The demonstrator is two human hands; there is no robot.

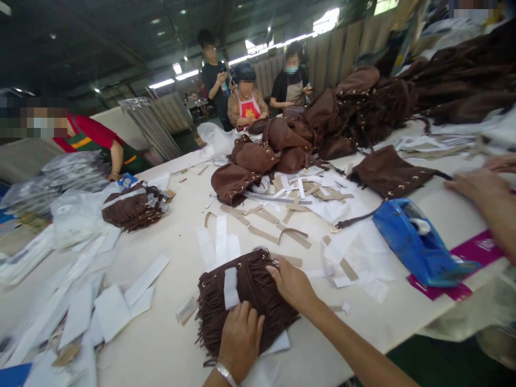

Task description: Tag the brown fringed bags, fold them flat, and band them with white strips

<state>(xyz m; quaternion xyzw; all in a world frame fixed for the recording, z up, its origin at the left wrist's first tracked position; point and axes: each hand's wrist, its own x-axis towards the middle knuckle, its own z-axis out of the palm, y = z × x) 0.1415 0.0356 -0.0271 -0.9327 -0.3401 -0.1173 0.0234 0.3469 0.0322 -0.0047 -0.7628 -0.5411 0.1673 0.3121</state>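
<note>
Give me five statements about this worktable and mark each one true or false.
1. The left hand and the right hand both lie on the brown fringed bag. True.
2. A white strip lies on the fringed bag. True.
3. The blue plastic bag lies to the left of the fringed bag. False: it lies to its right.
4. The left wrist is bare. False: it wears a bracelet.
5. A pile of brown bags sits farther back on the table. True.
</note>
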